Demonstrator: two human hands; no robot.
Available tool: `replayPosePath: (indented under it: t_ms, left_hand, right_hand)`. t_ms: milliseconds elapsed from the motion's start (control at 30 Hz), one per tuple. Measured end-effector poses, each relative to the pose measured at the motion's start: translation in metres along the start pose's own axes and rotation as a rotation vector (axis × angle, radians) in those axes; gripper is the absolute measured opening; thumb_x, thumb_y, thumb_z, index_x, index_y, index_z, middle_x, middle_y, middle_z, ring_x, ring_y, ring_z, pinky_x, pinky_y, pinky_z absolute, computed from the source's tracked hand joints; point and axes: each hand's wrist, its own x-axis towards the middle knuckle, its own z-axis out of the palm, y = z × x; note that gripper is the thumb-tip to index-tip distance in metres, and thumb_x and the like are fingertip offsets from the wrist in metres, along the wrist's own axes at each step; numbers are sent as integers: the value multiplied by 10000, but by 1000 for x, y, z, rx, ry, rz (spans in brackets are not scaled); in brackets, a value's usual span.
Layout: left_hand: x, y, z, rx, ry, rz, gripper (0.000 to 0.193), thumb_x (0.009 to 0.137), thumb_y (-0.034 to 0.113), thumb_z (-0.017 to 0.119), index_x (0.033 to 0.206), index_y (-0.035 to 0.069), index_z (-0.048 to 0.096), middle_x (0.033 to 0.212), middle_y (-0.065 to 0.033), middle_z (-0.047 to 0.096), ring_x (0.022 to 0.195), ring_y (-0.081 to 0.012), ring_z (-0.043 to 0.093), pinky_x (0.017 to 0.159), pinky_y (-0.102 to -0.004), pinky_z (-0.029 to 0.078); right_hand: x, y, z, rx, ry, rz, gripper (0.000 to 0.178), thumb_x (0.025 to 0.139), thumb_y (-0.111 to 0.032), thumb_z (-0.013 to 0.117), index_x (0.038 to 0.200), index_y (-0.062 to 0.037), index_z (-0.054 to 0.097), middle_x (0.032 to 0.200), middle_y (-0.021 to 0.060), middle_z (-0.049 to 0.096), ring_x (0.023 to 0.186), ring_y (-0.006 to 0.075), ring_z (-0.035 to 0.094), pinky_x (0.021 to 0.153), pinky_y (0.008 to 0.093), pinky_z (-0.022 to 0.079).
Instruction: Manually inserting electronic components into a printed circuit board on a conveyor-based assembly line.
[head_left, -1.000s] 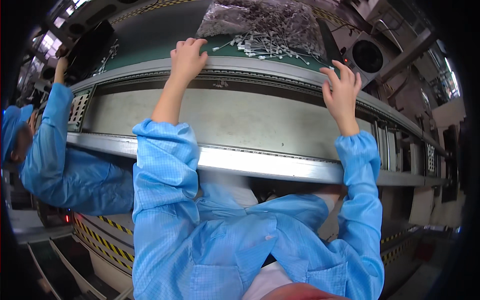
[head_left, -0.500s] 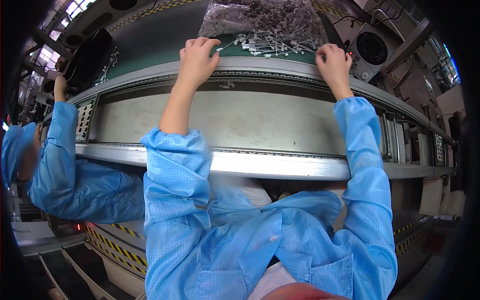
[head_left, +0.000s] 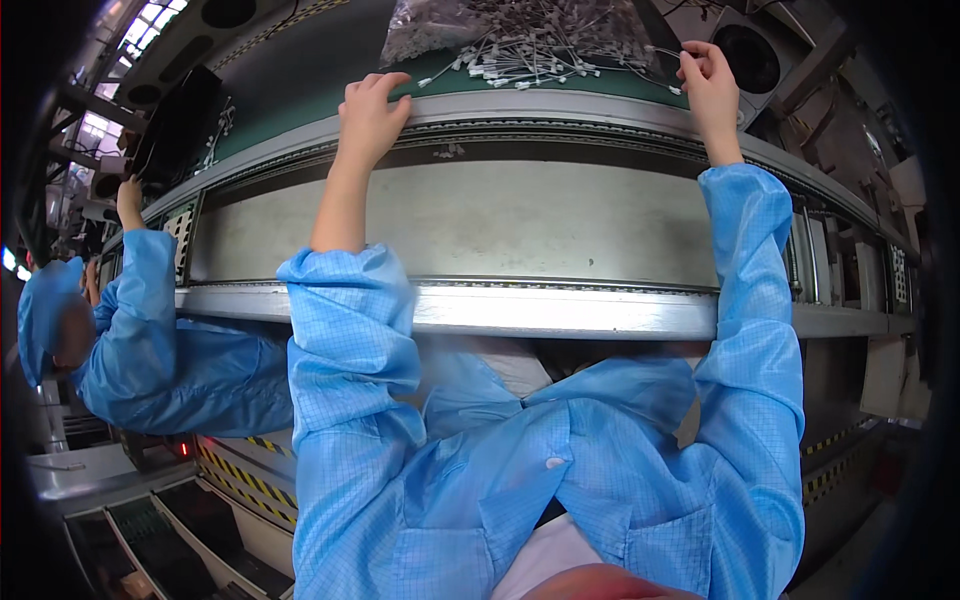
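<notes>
Short grey cables with white connectors [head_left: 530, 65] lie in a loose heap on the green work surface [head_left: 290, 85], spilling from a clear plastic bag [head_left: 425, 30]. At the heap's left edge, my left hand [head_left: 370, 118] rests over the metal rail, thumb and forefinger apart, with nothing seen between them. A single cable end [head_left: 427, 81] lies just right of its fingertips. On the other side, my right hand [head_left: 712, 88] is closed in a pinch on a thin cable [head_left: 664, 51] that points left toward the heap. Another white connector lies close under its fingers.
A conveyor with metal rails [head_left: 560, 308] runs between my body and the heap. At left, a co-worker in blue [head_left: 150, 300] reaches over the same line beside a few cables [head_left: 215, 135]. A box with a round black fan or speaker [head_left: 748, 60] stands at right.
My right hand has moved right and up, away from the heap, and a cable now shows at its fingertips. My left hand has shifted slightly left. The whole view has tilted a little.
</notes>
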Motion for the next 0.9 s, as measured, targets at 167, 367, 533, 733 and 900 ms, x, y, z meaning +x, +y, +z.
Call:
replayPosePath:
  t_ms: [167, 367, 533, 733, 900]
  left_hand:
    - [0, 5, -1, -35, -15, 57, 312, 837, 220, 647, 1145, 175, 676, 1185, -43, 638, 1169, -310, 511, 964, -460, 416]
    - [5, 10, 0, -79, 13, 70, 313, 834, 218, 651, 1141, 170, 679, 1176, -43, 640, 1170, -312, 507, 960, -466, 414]
    - [2, 11, -4, -40, 12, 71, 317, 845, 213, 653, 1157, 164, 674, 1198, -53, 636, 1172, -315, 511, 983, -450, 419]
    - [-4, 0, -7, 40, 44, 90, 304, 846, 213, 663, 1146, 162, 678, 1183, -75, 640, 1152, -333, 530, 985, -442, 438]
    - [9, 10, 16, 3, 117, 120, 267, 813, 260, 667, 1069, 196, 707, 1111, -69, 656, 1115, -345, 541, 948, -456, 462]
  right_hand:
    - [5, 12, -2, -33, 30, -91, 224, 969, -181, 590, 1158, -81, 656, 795, 3, 658, 725, 60, 590, 671, 217, 481]
    - [3, 48, -3, -194, -7, -119, 204, 957, -193, 578, 1109, -138, 703, 888, 42, 709, 822, 166, 664, 774, 298, 493]
    - [-5, 46, -17, -877, -175, -207, 181, 939, -265, 581, 1028, -194, 722, 990, 7, 701, 1065, 230, 605, 970, 454, 342]
    - [-6, 40, 5, -1088, -276, -242, 233, 914, -313, 602, 1098, -221, 712, 1102, -2, 698, 1107, 219, 616, 901, 447, 421]
    - [9, 71, -31, -1097, -262, -181, 276, 940, -367, 546, 1149, -270, 697, 1157, -9, 690, 1104, 228, 619, 890, 459, 417]
